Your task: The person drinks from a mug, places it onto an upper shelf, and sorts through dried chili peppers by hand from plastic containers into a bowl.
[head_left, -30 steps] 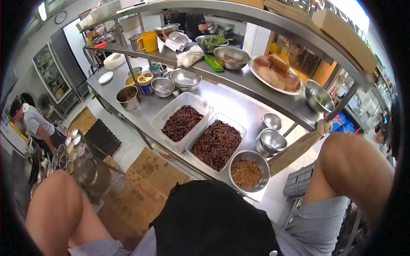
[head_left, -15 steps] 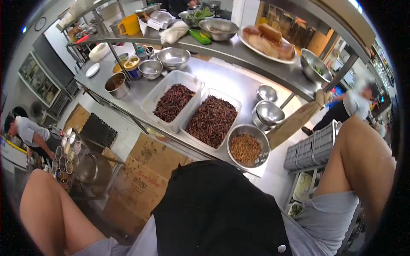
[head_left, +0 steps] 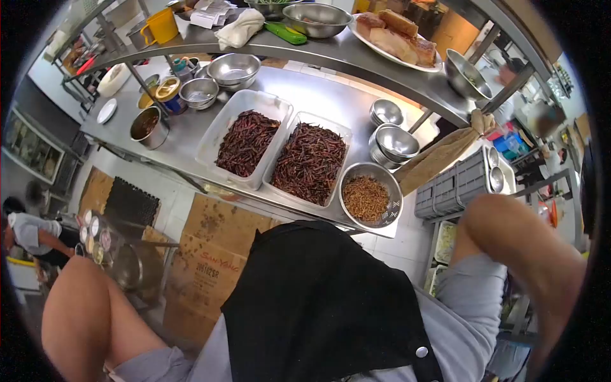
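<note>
The black apron (head_left: 324,293), just one, covers the person's front. Both arms (head_left: 76,305) bend outward, but the two hands are out of sight — I cannot tell whether they are apart, together or holding anything. Beyond sits one perforated colander (head_left: 393,209) of brown pieces (head_left: 364,198), then two plastic tubs (head_left: 210,143) of dark-red dried chillies (head_left: 309,162) side by side on the steel table (head_left: 321,95). On the shelf (head_left: 382,63) further back: one yellow jug (head_left: 161,27), one green vegetable (head_left: 285,32), one plate (head_left: 366,44) of meat (head_left: 396,41).
</note>
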A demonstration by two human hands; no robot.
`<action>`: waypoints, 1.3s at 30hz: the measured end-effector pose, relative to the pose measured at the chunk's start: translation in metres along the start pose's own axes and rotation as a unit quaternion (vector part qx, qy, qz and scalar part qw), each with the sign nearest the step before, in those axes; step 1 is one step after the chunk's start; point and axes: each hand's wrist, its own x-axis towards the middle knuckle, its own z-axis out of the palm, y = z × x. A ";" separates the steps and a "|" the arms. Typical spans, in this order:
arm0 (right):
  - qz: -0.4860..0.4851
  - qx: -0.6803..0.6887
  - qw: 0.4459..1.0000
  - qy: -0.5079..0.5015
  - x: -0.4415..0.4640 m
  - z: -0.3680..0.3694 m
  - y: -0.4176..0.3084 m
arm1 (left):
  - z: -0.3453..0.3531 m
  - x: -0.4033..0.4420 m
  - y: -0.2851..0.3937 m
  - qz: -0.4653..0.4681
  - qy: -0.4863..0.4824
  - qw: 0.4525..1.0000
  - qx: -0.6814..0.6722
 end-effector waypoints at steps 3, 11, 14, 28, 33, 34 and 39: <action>0.258 -0.117 0.954 -0.095 -0.118 -0.014 -0.021 | -0.025 -0.010 -0.030 -0.026 0.027 0.999 -0.005; 0.800 -0.199 0.527 -0.205 -0.452 0.145 -0.063 | -0.086 -0.042 -0.107 -0.092 0.094 0.991 -0.010; 0.771 -0.219 0.534 -0.268 -0.463 0.170 -0.057 | -0.096 -0.054 -0.128 -0.116 0.103 0.988 -0.013; 0.579 -0.253 0.373 -0.680 -0.516 0.198 -0.027 | -0.203 -0.263 -0.058 -0.675 -0.285 0.679 0.034; 0.599 -0.234 0.438 -0.627 -0.538 0.191 -0.035 | -0.241 -0.291 0.040 -0.717 -0.422 0.541 0.124; 0.607 -0.234 0.441 -0.618 -0.545 0.188 -0.036 | -0.240 -0.290 0.051 -0.699 -0.440 0.547 0.136; 0.627 -0.180 0.468 -0.597 -0.558 0.177 -0.039 | -0.191 -0.279 0.064 -0.637 -0.473 0.582 0.178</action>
